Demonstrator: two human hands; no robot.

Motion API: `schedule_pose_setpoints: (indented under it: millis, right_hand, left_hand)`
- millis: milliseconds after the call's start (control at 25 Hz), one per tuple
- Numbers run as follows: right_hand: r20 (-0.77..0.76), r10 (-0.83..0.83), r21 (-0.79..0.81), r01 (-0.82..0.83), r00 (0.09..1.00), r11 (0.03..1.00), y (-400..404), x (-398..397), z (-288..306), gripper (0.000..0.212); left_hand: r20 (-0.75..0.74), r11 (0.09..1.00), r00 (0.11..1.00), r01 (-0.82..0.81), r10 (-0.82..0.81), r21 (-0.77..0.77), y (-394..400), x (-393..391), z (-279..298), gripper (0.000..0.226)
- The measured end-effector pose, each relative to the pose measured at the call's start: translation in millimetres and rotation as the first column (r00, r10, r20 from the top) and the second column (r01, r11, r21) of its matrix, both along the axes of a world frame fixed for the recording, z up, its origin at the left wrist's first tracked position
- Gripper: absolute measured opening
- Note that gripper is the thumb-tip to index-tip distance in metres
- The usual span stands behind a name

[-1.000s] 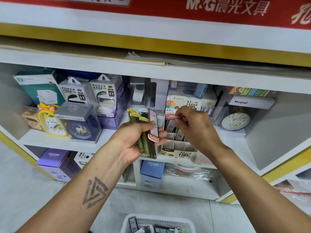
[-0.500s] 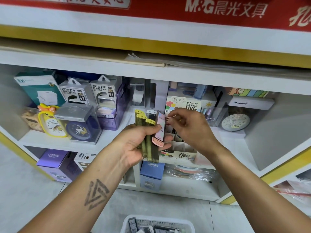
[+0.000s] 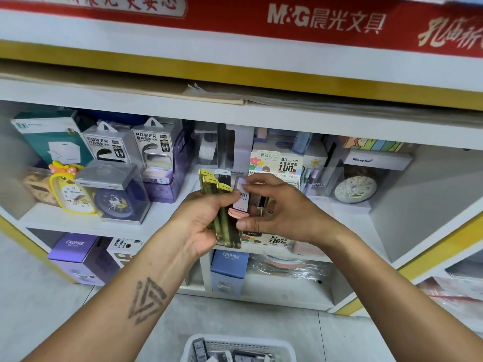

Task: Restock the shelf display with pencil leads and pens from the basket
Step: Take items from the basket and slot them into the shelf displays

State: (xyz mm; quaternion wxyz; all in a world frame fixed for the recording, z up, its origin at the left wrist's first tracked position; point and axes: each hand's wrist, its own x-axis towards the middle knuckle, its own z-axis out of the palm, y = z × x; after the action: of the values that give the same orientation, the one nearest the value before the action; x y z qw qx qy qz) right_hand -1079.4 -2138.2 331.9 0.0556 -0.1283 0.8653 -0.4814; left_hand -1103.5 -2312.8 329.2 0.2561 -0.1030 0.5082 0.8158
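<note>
left hand [image 3: 201, 226] grips three yellow lead cases [image 3: 222, 212]; right hand [image 3: 282, 215] pinches one pink case [image 3: 241, 202].

Several olive-green pencil lead cases [image 3: 222, 210] are standing upright, bunched together, with a pink-capped case [image 3: 240, 202] lying against their right side. Behind them, a printed display box [image 3: 277, 165] marked 0.7 HB is sitting on the shelf [image 3: 167, 215]. A white basket [image 3: 285, 347] holding dark packets is showing at the lower edge.

Basket [image 3: 286, 347] below — shelf [image 3: 339, 209] ahead
</note>
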Motion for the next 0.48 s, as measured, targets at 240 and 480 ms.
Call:
schedule_pose_setpoints:
  millis: [240, 480]
  right_hand:
    - [-0.422, -0.033, 0.095, 0.080, 0.906, 0.992, 2.2, 0.9, 7.9, 0.017]
    - [-0.557, -0.286, 0.101, 0.405, 0.780, 0.909, 16.1, -8.9, 9.3, 0.019]
  left_hand:
    - [0.041, 0.998, 0.998, -0.056, 0.055, 0.028, 1.3, -1.8, 4.0, 0.017]
    - [0.098, 0.997, 0.992, -0.077, 0.078, -0.017, -2.5, -2.9, 4.9, 0.007]
